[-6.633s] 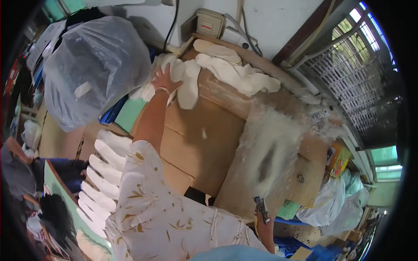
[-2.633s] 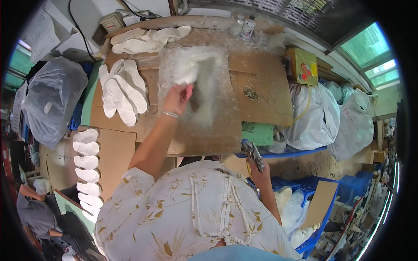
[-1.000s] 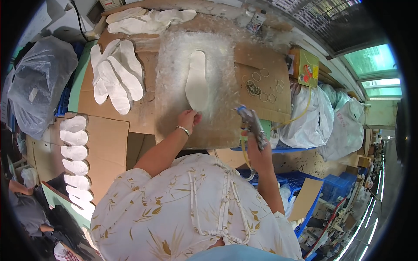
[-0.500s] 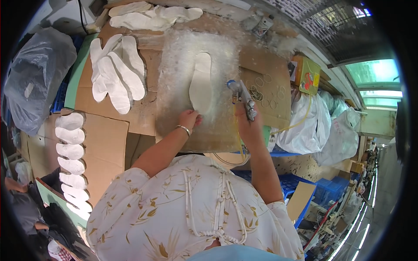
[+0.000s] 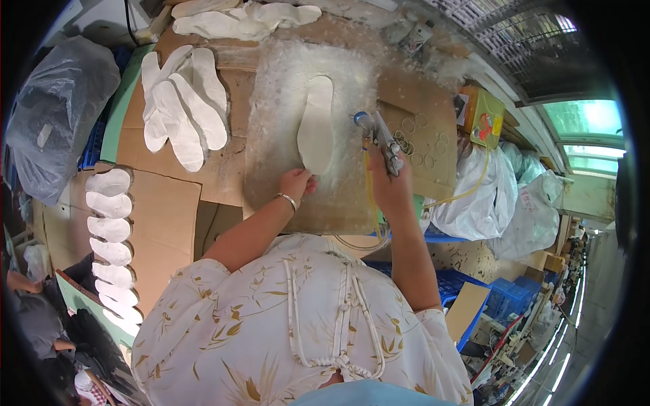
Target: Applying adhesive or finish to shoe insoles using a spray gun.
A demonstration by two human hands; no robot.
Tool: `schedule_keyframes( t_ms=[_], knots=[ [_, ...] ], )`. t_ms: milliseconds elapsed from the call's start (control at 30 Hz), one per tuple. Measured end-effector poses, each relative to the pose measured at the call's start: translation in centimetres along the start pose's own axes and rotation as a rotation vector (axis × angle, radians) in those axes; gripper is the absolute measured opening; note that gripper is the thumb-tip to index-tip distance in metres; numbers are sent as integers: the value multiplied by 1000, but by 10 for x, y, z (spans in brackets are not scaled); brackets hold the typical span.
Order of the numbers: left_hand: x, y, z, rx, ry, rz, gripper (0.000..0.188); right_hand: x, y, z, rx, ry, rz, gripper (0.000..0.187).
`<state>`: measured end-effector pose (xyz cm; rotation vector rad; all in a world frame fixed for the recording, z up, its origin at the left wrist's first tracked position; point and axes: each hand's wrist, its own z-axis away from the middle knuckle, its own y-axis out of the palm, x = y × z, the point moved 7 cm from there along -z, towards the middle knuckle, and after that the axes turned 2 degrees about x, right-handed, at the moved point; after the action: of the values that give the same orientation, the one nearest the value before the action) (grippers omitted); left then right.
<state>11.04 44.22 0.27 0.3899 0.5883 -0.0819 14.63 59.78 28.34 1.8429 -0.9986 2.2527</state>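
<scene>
A cream-white shoe insole [image 5: 315, 128] lies lengthwise on a residue-coated board [image 5: 271, 135] in front of me. At its near, heel end, my left hand [image 5: 298, 184] has its fingers curled together. They meet the edge there, but whether they pinch the insole is hidden. To the right of the insole, my right hand [image 5: 394, 189] is wrapped round a metal spray gun [image 5: 387, 145] with a blue front end. The gun is held above the board's right edge, its front tilted toward the far left. A yellowish hose hangs below that hand.
Left of the board lies a pile of white insoles [image 5: 177, 108]; more insoles [image 5: 247, 21] lie at the back. A row of white pieces [image 5: 112, 250] runs along cardboard at the left. Thin rings [image 5: 409, 139] and a yellow box [image 5: 484, 115] are at the right.
The spray gun and my right hand have moved slightly away from me. My left hand stays at the insole's heel end. The whole view has shifted a little.
</scene>
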Motion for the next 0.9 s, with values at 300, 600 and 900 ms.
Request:
schedule_keyframes(
  t_ms=[300, 600, 900],
  knots=[
    [1, -1, 1, -4, -6, -2, 15, -14, 3, -6, 8, -2, 38, 25],
    [3, -2, 1, -18, 5, -46, 15, -26, 18, -35, 1, 21, 16, 29],
    [-1, 1, 3, -21, 35, -41, 15, -56, 31, -55, -21, 72, 73, 35]
  ],
)
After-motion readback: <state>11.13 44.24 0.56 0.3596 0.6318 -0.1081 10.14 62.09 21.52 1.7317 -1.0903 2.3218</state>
